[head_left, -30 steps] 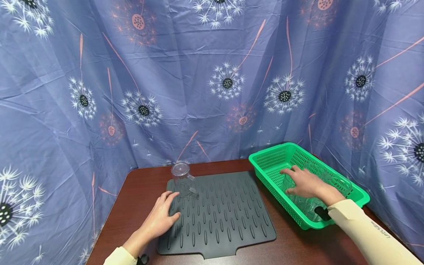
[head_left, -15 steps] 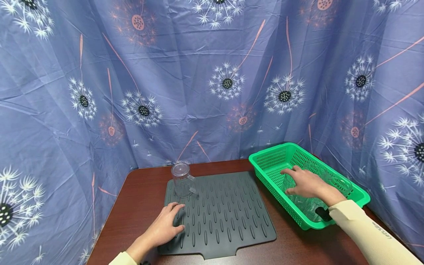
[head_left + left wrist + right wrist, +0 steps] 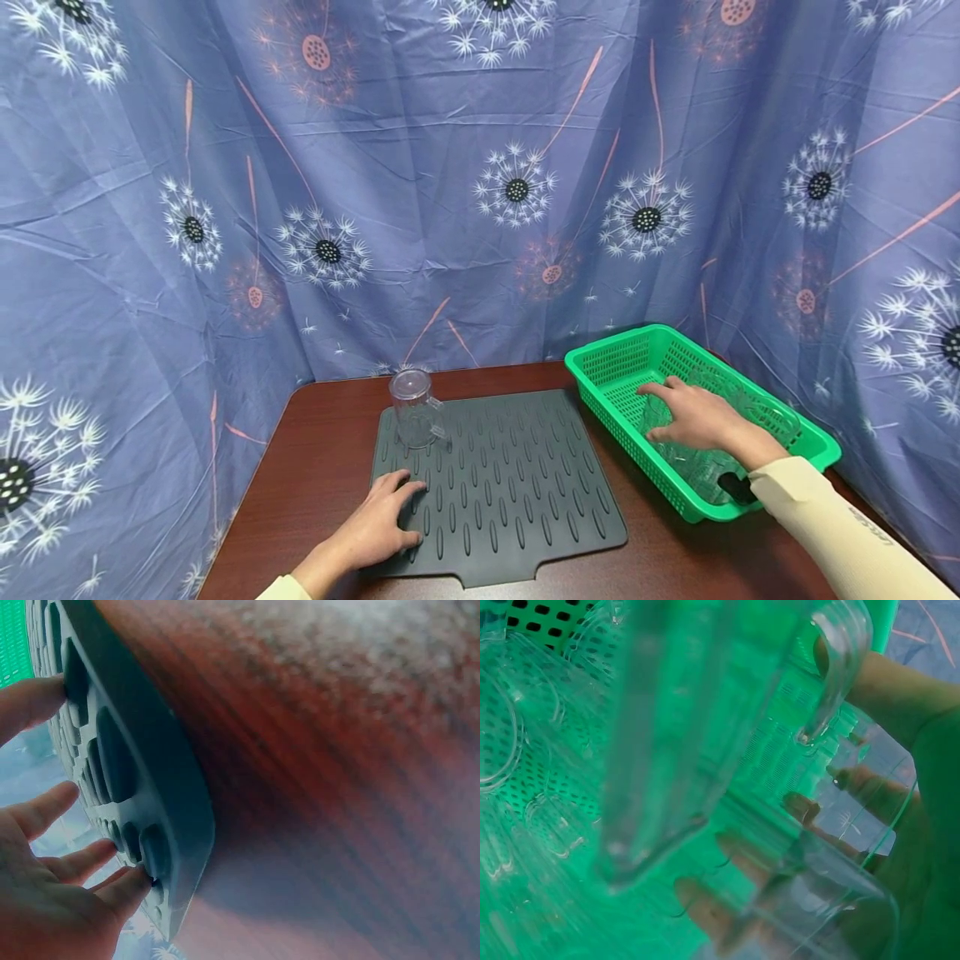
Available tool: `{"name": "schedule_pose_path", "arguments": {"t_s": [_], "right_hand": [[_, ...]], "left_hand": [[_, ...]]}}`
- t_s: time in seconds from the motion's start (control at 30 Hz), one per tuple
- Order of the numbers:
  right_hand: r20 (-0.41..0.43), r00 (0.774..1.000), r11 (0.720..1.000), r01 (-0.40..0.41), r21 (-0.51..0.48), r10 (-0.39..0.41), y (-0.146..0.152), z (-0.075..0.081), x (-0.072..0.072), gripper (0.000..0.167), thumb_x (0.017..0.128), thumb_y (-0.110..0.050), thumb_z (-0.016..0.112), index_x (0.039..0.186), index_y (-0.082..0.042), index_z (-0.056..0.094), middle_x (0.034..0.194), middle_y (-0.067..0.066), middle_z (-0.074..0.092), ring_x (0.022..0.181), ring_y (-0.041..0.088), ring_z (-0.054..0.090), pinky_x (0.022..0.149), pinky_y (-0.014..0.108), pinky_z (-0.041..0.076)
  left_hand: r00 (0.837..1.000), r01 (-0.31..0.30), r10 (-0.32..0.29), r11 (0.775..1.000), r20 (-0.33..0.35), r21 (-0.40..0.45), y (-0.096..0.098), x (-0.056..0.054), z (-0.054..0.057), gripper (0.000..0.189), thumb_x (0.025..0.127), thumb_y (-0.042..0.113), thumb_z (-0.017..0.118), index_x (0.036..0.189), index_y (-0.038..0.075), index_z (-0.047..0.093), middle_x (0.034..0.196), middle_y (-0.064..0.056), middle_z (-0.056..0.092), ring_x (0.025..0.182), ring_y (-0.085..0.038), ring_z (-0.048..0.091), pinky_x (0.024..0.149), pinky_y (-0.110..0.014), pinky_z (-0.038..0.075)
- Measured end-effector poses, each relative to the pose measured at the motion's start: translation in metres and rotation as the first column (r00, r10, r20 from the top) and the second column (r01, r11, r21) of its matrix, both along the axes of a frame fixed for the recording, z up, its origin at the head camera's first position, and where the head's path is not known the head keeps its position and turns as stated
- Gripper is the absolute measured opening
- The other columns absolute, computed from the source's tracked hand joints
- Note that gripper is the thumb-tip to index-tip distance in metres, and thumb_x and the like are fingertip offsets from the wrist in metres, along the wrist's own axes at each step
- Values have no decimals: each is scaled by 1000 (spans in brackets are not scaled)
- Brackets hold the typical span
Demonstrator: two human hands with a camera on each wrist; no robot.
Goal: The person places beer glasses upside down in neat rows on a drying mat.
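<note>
A clear mug point(image 3: 412, 408) stands upside down on the far left corner of a dark grey drying mat point(image 3: 525, 492), its handle to the right. My left hand point(image 3: 378, 527) is at the mat's left edge, fingers loosely bent and spread, nothing between them. In the left wrist view its fingertips point(image 3: 60, 796) are at the ribbed surface; contact is unclear. My right hand point(image 3: 701, 421) reaches into a green basket point(image 3: 633, 447) with spread fingers. In the right wrist view a clear mug point(image 3: 682, 750) partly covers this hand; whether the fingers touch it is unclear.
More clear glassware point(image 3: 772, 421) lies in the right part of the basket. Mat and basket sit on a reddish-brown table point(image 3: 300, 450). A blue dandelion-print curtain point(image 3: 450, 208) hangs behind and at both sides.
My left hand has moved away from the upside-down mug, back towards me and slightly right along the mat. My right hand has stayed in the basket.
</note>
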State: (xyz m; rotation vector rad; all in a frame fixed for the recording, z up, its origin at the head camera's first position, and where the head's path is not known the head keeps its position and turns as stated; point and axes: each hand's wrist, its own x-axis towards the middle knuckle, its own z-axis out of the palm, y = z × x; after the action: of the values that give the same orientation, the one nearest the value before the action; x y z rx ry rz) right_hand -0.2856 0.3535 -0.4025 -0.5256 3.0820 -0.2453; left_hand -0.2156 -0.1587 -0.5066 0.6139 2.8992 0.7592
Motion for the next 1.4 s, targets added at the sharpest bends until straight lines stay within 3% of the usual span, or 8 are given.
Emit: {"name": "schedule_pose_path", "arguments": {"t_s": [0.37, 0.83, 1.03, 1.4], "right_hand": [[13, 1000, 1000, -1, -13, 2, 1, 1, -1, 79, 76, -49, 84, 143, -18, 54, 137, 32, 50, 85, 31, 67, 63, 49, 51], [-2, 1000, 1000, -6, -29, 6, 2, 0, -1, 80, 73, -51, 86, 141, -19, 56, 138, 31, 50, 100, 44, 65, 65, 54, 52], [-40, 999, 999, -18, -47, 16, 3, 6, -2, 79, 74, -50, 86, 141, -20, 57, 141, 30, 50, 121, 54, 55, 78, 63, 52], [-79, 997, 997, 0, -78, -6, 3, 21, -3, 80, 77, -50, 84, 144, -19, 54, 142, 28, 49, 126, 54, 51, 82, 65, 49]], "left_hand": [[1000, 20, -20, 1000, -3, -19, -2, 2, 1, 71, 74, 34, 85, 136, 9, 61, 149, -23, 45, 139, -41, 39, 101, -61, 43], [999, 35, -35, 999, 2, -15, -6, 4, -1, 68, 78, 38, 83, 135, 9, 62, 152, -22, 42, 141, -41, 37, 99, -60, 45], [999, 33, -32, 999, 6, -23, -7, 4, -1, 66, 79, 37, 82, 135, 9, 62, 153, -22, 42, 142, -41, 36, 101, -60, 44], [998, 45, -44, 998, 40, -32, -9, 2, -2, 67, 82, 41, 80, 138, 11, 60, 155, -20, 39, 143, -41, 34, 101, -61, 44]]}}
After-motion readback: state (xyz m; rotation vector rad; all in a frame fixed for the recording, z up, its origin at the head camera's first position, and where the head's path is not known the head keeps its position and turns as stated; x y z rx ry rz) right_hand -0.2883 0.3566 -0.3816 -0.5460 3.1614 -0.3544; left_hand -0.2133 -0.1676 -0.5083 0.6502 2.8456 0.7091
